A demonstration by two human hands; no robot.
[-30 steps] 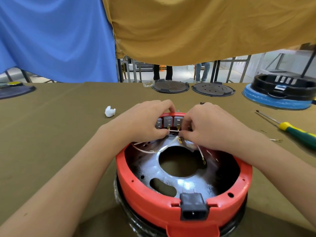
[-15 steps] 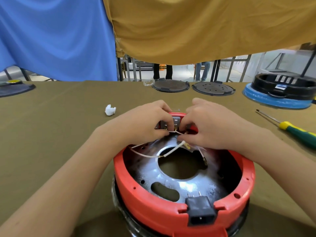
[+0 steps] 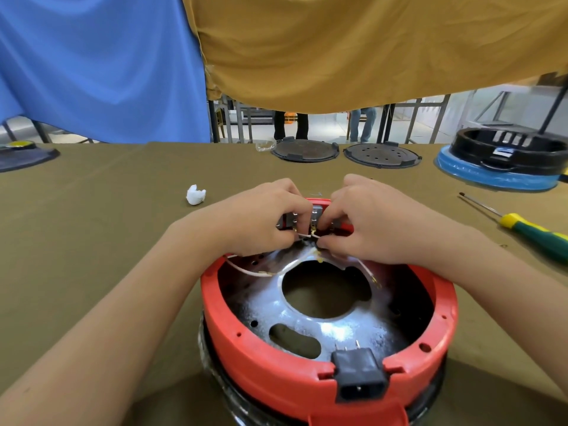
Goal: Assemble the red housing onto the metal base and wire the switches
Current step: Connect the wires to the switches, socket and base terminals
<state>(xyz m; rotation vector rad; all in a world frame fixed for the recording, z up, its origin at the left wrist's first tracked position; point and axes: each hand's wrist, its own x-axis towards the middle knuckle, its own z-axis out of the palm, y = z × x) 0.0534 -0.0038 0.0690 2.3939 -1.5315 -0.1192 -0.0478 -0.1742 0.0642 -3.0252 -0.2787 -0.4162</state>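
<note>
The red housing point(image 3: 276, 361) sits on the shiny metal base point(image 3: 307, 321) in front of me, with a black power socket point(image 3: 359, 376) at its near rim. Grey switches point(image 3: 315, 214) stand in a row at the far rim, mostly hidden by my fingers. My left hand point(image 3: 258, 222) curls over the switches and pinches a white wire point(image 3: 302, 234) at them. My right hand point(image 3: 368, 222) pinches the same wire's brass terminal just below the middle switch. More loose white wires point(image 3: 276, 272) with brass ends lie across the base.
A green and yellow screwdriver point(image 3: 528, 227) lies at the right. A white crumpled scrap point(image 3: 195, 195) lies left of the housing. Two black round lids point(image 3: 305, 150) and a black and blue housing point(image 3: 504, 162) stand at the table's far edge.
Both hands have closed in tighter over the middle switch, and the wire terminal has been brought up to it. The housing sits slightly nearer and lower in view.
</note>
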